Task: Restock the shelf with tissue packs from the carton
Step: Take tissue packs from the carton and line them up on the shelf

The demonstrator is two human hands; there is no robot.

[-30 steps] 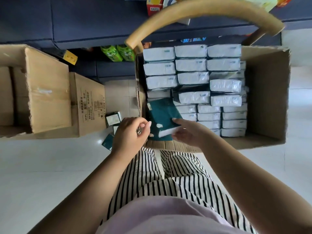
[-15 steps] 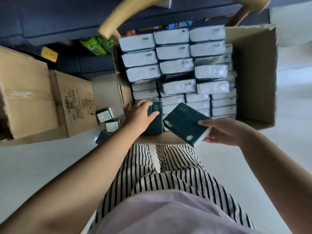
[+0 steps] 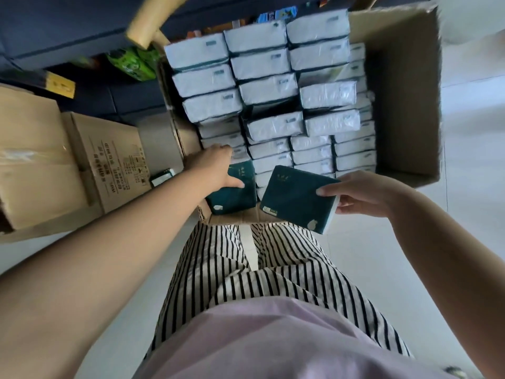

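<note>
An open carton [image 3: 404,99] in front of me is packed with several rows of tissue packs [image 3: 262,64], their pale ends facing up. My right hand [image 3: 363,196] holds one dark green tissue pack [image 3: 295,198] by its right edge, thumb on top, just above the carton's near edge. My left hand [image 3: 216,166] grips a second dark green pack [image 3: 235,195] that stands in the carton's near left corner; its fingers are hidden behind the pack.
Two closed cartons [image 3: 106,157] stand on the white floor at the left, with a small pack [image 3: 162,177] beside them. Dark blue shelving [image 3: 68,28] runs along the top, holding green packets [image 3: 134,61]. A curved wooden piece [image 3: 147,26] crosses above the carton.
My right hand has lifted its green pack out of the carton and toward the right. My left hand has reached in and taken hold of a second pack. The camera moved closer.
</note>
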